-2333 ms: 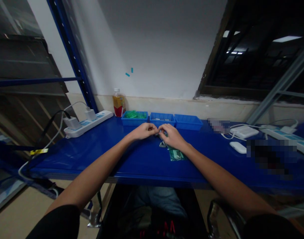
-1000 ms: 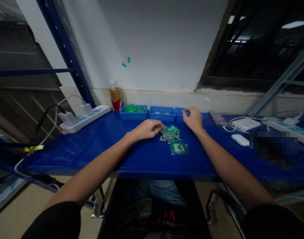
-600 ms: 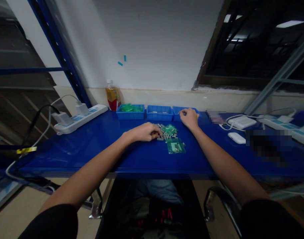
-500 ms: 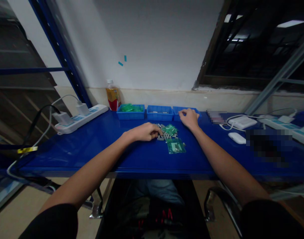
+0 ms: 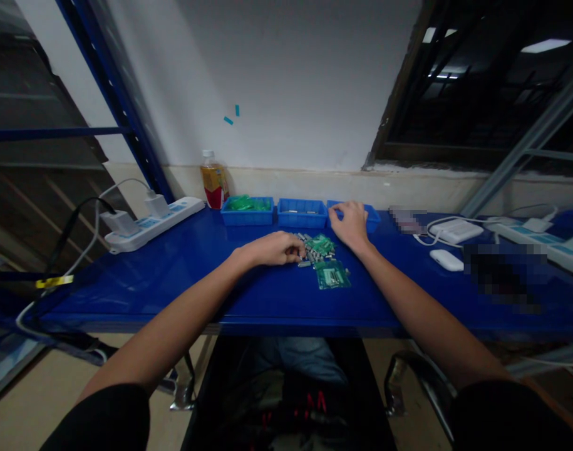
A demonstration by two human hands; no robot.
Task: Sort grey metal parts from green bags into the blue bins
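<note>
On the blue table lies a pile of small silvery cylinders (image 5: 320, 254) with green plastic packets (image 5: 320, 243) on it. My left hand (image 5: 282, 248) rests at the pile's left edge, fingers curled in; whatever they pinch is too small to name. My right hand (image 5: 351, 222) is held in front of the right blue bin (image 5: 373, 218), thumb and fingertips brought together, and any small thing between them cannot be made out. Close to the front of the pile, a green clear bag (image 5: 332, 275) with cylinders inside lies flat.
Beside the right bin stand a middle blue bin (image 5: 302, 220) with a few small pieces and a left blue bin (image 5: 247, 217) of green bags. A drink bottle (image 5: 214, 183) stands behind. Power strips (image 5: 157, 224) and a white case (image 5: 446, 260) lie toward the sides.
My right hand has moved slightly left and toward me, from over the right bin to its front left corner. My left hand stays at the pile, almost unmoved.
</note>
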